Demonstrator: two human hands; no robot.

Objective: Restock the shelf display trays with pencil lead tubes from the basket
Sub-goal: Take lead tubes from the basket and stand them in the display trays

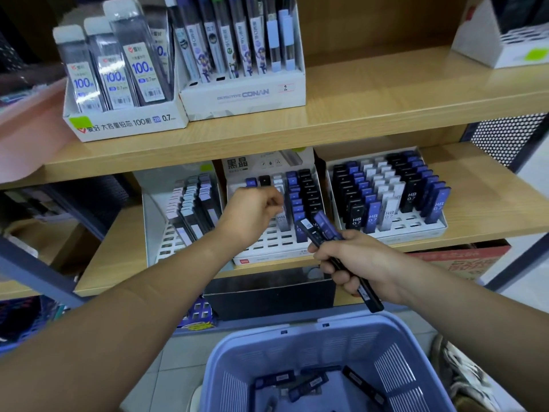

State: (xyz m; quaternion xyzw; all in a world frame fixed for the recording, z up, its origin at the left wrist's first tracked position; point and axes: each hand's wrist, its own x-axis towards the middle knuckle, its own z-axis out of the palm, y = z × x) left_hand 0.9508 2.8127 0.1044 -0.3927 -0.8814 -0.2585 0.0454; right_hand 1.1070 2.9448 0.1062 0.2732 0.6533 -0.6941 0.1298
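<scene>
My left hand [252, 212] reaches into the middle tray [276, 243] on the lower shelf [490, 209], fingers curled over the front of its white column. The back of the hand hides the fingertips, so I cannot tell whether they pinch a tube or are just closed on nothing. My right hand [353, 263] is clamped around a bundle of lead tubes [316, 228], black and blue. The bundle sticks out past the thumb towards the front of that tray and out below the palm on the other side. The basket [326, 346], pale blue with slotted walls, sits low in front of me, and loose tubes [297, 380] lie flat on its floor. The middle tray has blue and black columns standing on its right side and bare slots across its front left. Just beside it, the right tray [416, 230] is nearly full of upright black, blue and white tubes marked HB 0.7, with bare slots along the front. The left tray [166, 245] carries grey and white tubes leaning back. On the upper shelf [386, 96] a box of 100-count 0.7 leads [124, 121] stands just beside a Conan box [246, 96].
</scene>
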